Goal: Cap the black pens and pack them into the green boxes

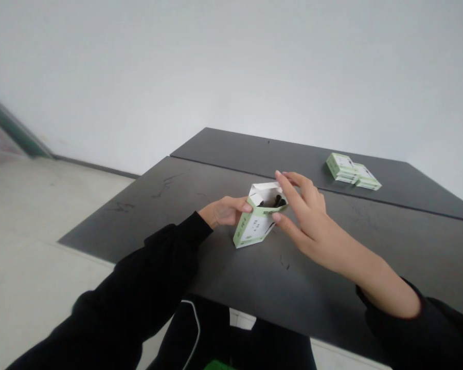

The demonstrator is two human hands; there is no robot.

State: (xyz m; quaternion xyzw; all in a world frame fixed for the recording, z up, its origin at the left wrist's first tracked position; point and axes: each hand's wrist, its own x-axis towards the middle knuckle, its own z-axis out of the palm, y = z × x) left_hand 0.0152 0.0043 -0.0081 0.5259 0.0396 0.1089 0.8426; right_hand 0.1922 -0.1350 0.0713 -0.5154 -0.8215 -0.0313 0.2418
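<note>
Both hands on one carton: left hand [224, 210] grips its left side, thumb pressed on the front panel; right hand [304, 210] pinches the right top edge, index finger over the open mouth, thumb below. Small green-and-white cardboard box [254, 223] stands tilted on the near tabletop, white top flap up, dark contents visible inside, can't tell what. Two dark grey tables [370, 246], flat matte tops, scuffed, butted together with a seam between. Stack of flat green-and-white boxes [352, 171] lies on the far table, well apart from the hands; looks like two piles side by side, exact count unclear. Black sleeves on both arms.
</note>
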